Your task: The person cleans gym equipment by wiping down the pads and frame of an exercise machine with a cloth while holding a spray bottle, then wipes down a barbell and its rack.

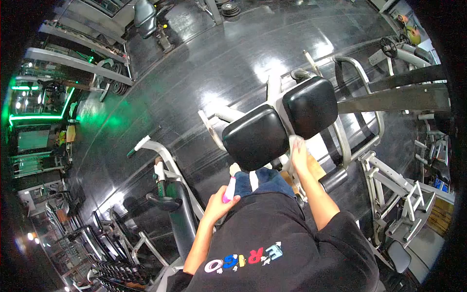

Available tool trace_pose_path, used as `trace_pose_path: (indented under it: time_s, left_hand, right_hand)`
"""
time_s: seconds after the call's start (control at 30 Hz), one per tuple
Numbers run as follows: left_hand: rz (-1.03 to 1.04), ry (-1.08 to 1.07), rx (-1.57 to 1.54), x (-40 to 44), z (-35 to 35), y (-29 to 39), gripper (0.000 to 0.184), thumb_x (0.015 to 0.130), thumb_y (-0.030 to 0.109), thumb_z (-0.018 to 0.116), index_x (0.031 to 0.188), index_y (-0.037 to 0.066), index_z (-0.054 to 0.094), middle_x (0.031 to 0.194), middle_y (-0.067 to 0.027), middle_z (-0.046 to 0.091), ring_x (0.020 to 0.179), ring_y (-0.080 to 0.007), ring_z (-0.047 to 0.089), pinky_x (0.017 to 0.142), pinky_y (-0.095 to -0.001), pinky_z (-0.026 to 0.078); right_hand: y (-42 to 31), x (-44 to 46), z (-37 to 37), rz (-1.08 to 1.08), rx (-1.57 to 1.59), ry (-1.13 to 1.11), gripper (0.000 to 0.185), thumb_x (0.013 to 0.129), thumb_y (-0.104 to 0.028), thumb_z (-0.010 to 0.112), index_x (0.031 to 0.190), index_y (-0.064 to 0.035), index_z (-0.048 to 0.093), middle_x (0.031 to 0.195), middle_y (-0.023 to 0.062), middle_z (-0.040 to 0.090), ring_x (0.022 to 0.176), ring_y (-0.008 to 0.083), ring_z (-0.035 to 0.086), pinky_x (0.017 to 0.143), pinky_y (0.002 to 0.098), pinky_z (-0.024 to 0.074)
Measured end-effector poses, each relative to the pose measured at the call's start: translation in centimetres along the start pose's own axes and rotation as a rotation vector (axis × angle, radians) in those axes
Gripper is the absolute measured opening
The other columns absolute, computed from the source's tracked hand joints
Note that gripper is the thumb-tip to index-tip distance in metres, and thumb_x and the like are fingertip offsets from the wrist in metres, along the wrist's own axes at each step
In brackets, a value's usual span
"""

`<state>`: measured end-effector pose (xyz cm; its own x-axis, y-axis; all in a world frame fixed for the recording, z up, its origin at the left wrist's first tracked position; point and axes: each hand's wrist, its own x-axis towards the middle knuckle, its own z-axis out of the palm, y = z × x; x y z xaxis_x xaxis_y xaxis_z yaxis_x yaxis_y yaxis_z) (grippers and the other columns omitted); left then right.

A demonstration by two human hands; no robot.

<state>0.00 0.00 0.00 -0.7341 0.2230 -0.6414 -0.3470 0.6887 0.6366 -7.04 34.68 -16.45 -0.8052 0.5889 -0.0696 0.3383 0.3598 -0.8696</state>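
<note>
My left hand (218,203) is closed around a white and pink bottle (230,188) in front of my body. My right hand (300,156) reaches forward, its fingers closed on a pale cloth (294,140). That cloth lies against the machine at the near edge of the right black pad (311,106), close to the gap between the two pads. The left black pad (255,137) is beside it, tilted on the same white frame. Part of the cloth is hidden by my fingers.
Curved white tube handles (362,73) rise right of the pads. A padded bench machine (177,209) stands close on my left. A white steel rack (404,209) is at the right. Dark shiny floor (194,68) spreads ahead, with weight plates (230,9) at the far edge.
</note>
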Motion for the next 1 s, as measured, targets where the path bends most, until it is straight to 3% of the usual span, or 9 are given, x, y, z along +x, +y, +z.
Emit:
trace_pose_path:
  time_s: [0.13, 0.33, 0.43, 0.47, 0.5, 0.57, 0.73, 0.8, 1.0]
  left_hand:
    - [0.028, -0.005, 0.027, 0.0, -3.6, 0.0, 0.059, 0.080, 0.053, 0.070, 0.110, 0.003, 0.058, 0.091, -0.0214, 0.069, 0.089, -0.0342, 0.069, 0.078, -0.0412, 0.050]
    - [0.088, 0.016, 0.021, 0.7, -5.5, -0.9, 0.056, 0.080, 0.049, 0.073, 0.109, 0.003, 0.059, 0.088, -0.0197, 0.068, 0.084, -0.0313, 0.068, 0.075, -0.0400, 0.050]
    - [0.056, -0.009, 0.025, 0.6, -6.9, -2.4, 0.055, 0.080, 0.048, 0.073, 0.108, 0.003, 0.058, 0.086, -0.0177, 0.068, 0.081, -0.0289, 0.067, 0.074, -0.0390, 0.050]
    - [0.070, -0.007, 0.029, 0.7, -7.2, -3.3, 0.052, 0.080, 0.046, 0.074, 0.108, 0.005, 0.061, 0.081, -0.0107, 0.065, 0.077, -0.0181, 0.062, 0.072, -0.0332, 0.048]
    - [0.085, -0.015, 0.029, 0.7, -7.4, -3.7, 0.052, 0.080, 0.046, 0.074, 0.108, 0.005, 0.061, 0.081, -0.0107, 0.065, 0.077, -0.0181, 0.062, 0.072, -0.0332, 0.048]
    - [0.100, 0.006, 0.007, 0.7, -8.3, -4.2, 0.052, 0.079, 0.046, 0.074, 0.107, 0.004, 0.061, 0.080, -0.0097, 0.064, 0.075, -0.0169, 0.061, 0.071, -0.0321, 0.048]
    - [0.125, -0.021, 0.037, 2.3, -10.5, -4.8, 0.049, 0.080, 0.045, 0.074, 0.107, 0.005, 0.062, 0.078, -0.0073, 0.063, 0.073, -0.0158, 0.059, 0.069, -0.0315, 0.047]
    - [0.181, -0.017, 0.039, 3.0, -11.0, -4.9, 0.049, 0.080, 0.044, 0.074, 0.107, 0.005, 0.062, 0.078, -0.0072, 0.063, 0.073, -0.0156, 0.059, 0.069, -0.0312, 0.047]
    - [0.234, -0.011, 0.001, 3.6, -13.5, -5.0, 0.054, 0.079, 0.047, 0.073, 0.107, 0.004, 0.058, 0.080, -0.0152, 0.066, 0.076, -0.0272, 0.066, 0.071, -0.0379, 0.049]
  right_hand:
    - [-13.2, 1.9, 1.6, -0.068, 0.003, -0.071, 0.039, 0.100, -0.030, 0.048, 0.120, 0.0018, 0.057, 0.110, 0.0269, 0.064, 0.109, 0.0399, 0.062, 0.091, 0.0401, 0.0474]
    - [-14.0, -2.2, 9.9, -0.343, -0.340, -0.137, 0.014, 0.090, -0.017, 0.055, 0.096, -0.0049, 0.059, 0.092, 0.0199, 0.066, 0.086, 0.0393, 0.065, 0.071, 0.0525, 0.0505]
    - [-11.9, -10.7, 13.5, -0.399, -0.334, -0.530, 0.026, 0.086, -0.020, 0.057, 0.107, -0.0046, 0.060, 0.096, 0.0204, 0.066, 0.089, 0.0396, 0.065, 0.077, 0.0501, 0.0528]
    - [-12.4, -12.7, 13.5, -0.321, -0.396, -0.752, 0.027, 0.088, -0.023, 0.056, 0.109, -0.0054, 0.060, 0.097, 0.0210, 0.066, 0.091, 0.0401, 0.065, 0.077, 0.0502, 0.0523]
    - [-12.8, -14.2, 13.4, -0.239, -0.455, -0.968, 0.029, 0.090, -0.026, 0.055, 0.110, -0.0061, 0.060, 0.097, 0.0216, 0.066, 0.093, 0.0406, 0.065, 0.077, 0.0502, 0.0519]
    - [-10.9, -16.7, 13.6, -0.165, -0.296, -1.051, 0.030, 0.093, -0.032, 0.053, 0.110, -0.0079, 0.059, 0.097, 0.0236, 0.066, 0.095, 0.0435, 0.063, 0.077, 0.0514, 0.0505]
    - [-11.5, -13.3, 11.6, -0.009, 0.033, -0.750, 0.033, 0.097, -0.034, 0.051, 0.099, -0.0033, 0.062, 0.087, 0.0191, 0.067, 0.084, 0.0324, 0.066, 0.075, 0.0426, 0.0496]
    - [-11.0, -10.4, 10.6, 0.002, 0.173, -0.602, 0.030, 0.098, -0.031, 0.054, 0.098, -0.0018, 0.063, 0.081, 0.0001, 0.062, 0.076, 0.0113, 0.054, 0.069, 0.0329, 0.0471]
    - [-17.6, 1.6, 3.7, -0.129, 0.127, -0.120, 0.043, 0.102, -0.037, 0.046, 0.112, 0.0017, 0.061, 0.101, 0.0105, 0.067, 0.095, 0.0179, 0.061, 0.086, 0.0335, 0.0466]
